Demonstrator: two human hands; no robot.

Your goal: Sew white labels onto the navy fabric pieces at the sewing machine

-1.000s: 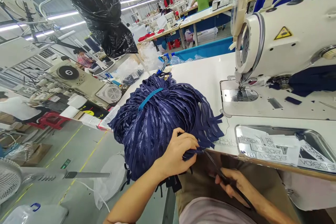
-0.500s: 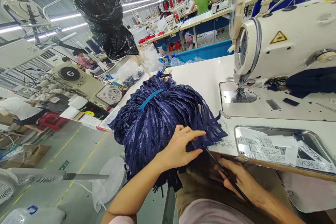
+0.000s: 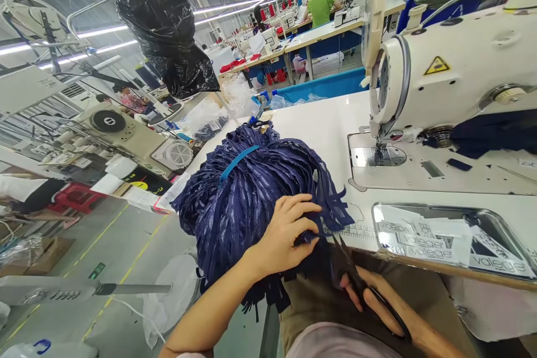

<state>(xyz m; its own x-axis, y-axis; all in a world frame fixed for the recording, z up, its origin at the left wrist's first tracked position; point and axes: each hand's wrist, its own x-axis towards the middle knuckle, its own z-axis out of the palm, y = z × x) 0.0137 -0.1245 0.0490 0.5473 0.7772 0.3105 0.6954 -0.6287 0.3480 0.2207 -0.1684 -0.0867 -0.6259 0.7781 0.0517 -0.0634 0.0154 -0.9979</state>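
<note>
Since the earlier frame, the scissors have opened their blades. A red stool stands on the floor at left; a white table bears a sewing machine at right. Over its near edge spills a blue-banded navy lace bundle. The left hand curls, pinching strip ends; the right hand grips the scissors.

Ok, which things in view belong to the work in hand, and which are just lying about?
In use, judging by the hands:
navy lace bundle, held by the left hand
dark scissors, in the right hand

Just about, untouched:
white labels in the metal tray
sewing machine
black plastic bag
</note>
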